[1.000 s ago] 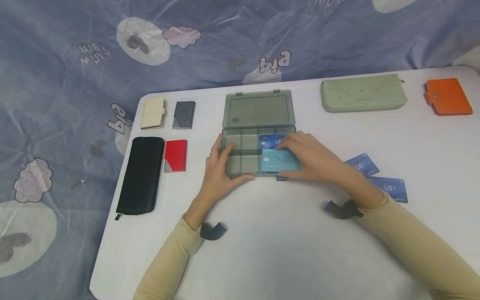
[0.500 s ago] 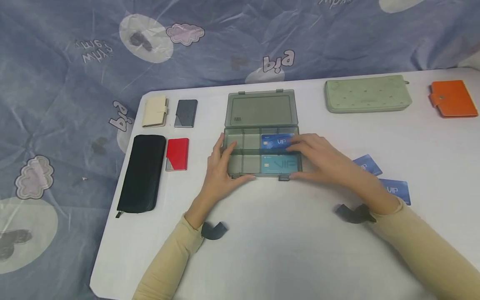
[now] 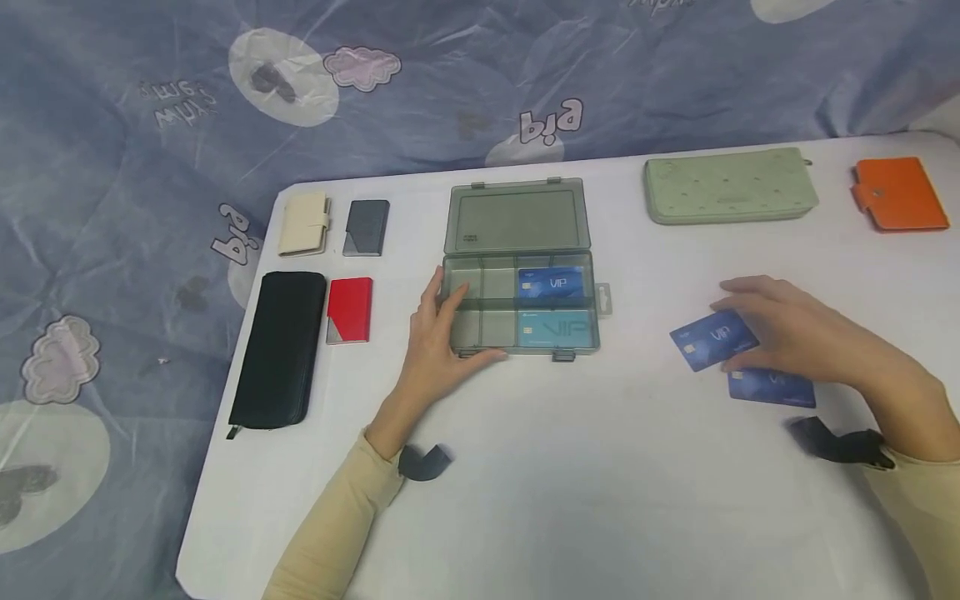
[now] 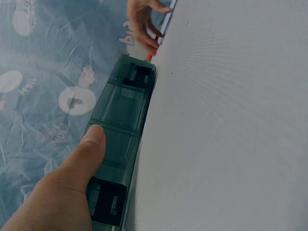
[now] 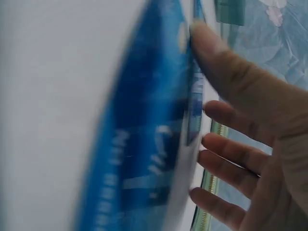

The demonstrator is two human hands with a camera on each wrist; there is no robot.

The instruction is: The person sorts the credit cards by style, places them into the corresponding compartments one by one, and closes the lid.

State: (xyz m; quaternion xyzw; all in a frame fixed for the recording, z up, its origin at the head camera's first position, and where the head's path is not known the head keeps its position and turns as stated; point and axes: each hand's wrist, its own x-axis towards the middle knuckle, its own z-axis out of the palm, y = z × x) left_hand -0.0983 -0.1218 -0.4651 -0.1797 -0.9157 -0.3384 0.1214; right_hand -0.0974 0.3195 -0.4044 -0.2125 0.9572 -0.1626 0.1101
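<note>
Head view: the left hand point(image 3: 435, 354) lies spread at the left end of an open clear compartment box point(image 3: 498, 323), thumb against its front wall. Right of the box, the right hand point(image 3: 806, 333) has thumb and fingers parted at opposite long edges of a blue VIP card point(image 3: 701, 343); whether it grips cannot be told. That card's long axis slants, chip end left and nearer the person. The box's runs left to right.
</note>
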